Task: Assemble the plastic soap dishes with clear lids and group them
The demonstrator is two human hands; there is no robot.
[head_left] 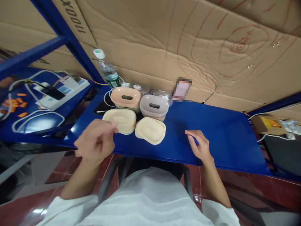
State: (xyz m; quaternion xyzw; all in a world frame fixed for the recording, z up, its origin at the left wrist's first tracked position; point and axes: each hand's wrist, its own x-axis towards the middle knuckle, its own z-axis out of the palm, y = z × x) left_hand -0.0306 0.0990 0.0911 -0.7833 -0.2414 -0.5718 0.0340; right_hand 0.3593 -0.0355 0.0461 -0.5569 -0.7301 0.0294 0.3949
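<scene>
Your left hand (95,142): fingers loosely curled, holding nothing, fingertips just at the near edge of the cream tray stack (120,120).
Your right hand (198,146): fingers half spread, resting on the blue table (225,138), gripping nothing, well apart from the trays.
Cream tray stack: at the table's left end, near edge.
Single cream tray (150,130): just right of the stack, touching it.
Peach box (125,98): behind the stack, slotted lid up.
Grey box (154,107): beside the peach box, behind the single tray.
Clear lids (162,94): behind the boxes, partly hidden.
Water bottle (107,69): tilted against the cardboard wall (188,37).
Power strip (62,89): on the blue shelf to your left, with white cables.
Open carton (268,123): beyond the table's right end.
</scene>
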